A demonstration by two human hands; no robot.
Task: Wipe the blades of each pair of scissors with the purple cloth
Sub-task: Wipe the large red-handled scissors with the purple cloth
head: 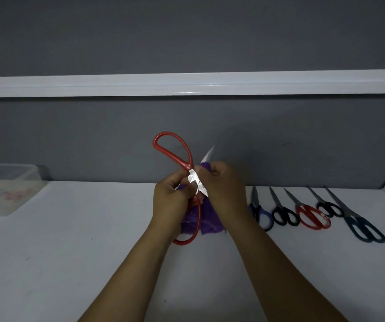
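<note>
Large red-handled scissors (175, 152) are held open above the white table, one handle loop up, the other down near my left wrist. My left hand (170, 201) grips them near the pivot. My right hand (224, 184) holds the purple cloth (207, 221) bunched round one blade, whose silver tip sticks out above my fingers. The cloth hangs down between both hands. Most of the blades are hidden by my fingers and the cloth.
Several more scissors lie in a row on the table to the right: blue-handled (262, 217), black (284, 214), red (312, 217), black (330, 208) and large dark blue (363, 228). A clear plastic box (5, 189) stands at the far left. A grey wall rises behind.
</note>
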